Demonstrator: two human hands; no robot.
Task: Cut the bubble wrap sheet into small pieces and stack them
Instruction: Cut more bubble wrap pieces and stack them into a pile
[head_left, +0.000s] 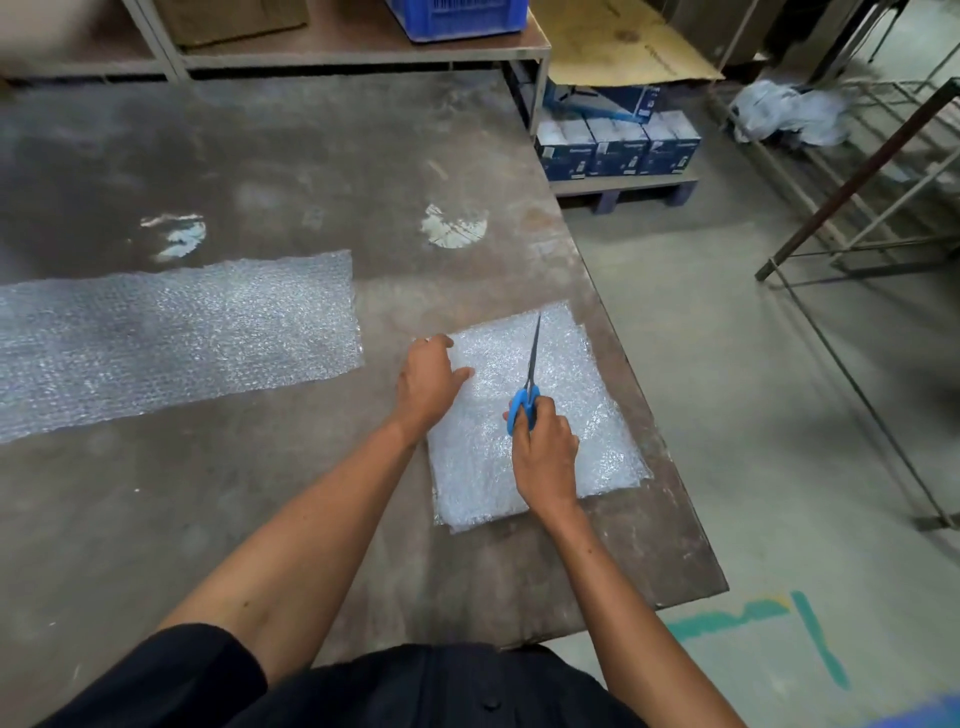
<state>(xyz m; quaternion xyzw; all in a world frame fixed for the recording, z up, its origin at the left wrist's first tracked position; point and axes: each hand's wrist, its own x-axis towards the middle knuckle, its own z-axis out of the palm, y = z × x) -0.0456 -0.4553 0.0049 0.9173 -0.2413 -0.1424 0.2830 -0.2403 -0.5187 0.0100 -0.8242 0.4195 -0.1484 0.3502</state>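
Workbench (260, 519) beside concrete floor (779, 467)

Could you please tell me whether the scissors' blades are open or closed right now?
Closed: the scissors show one thin dark line over the stack of cut pieces.

Both bare forearms reach from the lower frame toward the centre. The left hand (428, 387) lies palm down, fingers loosely spread, thumb pointing right. Just right of it, the right hand (545, 457) has its fingers curled in a closed grip.
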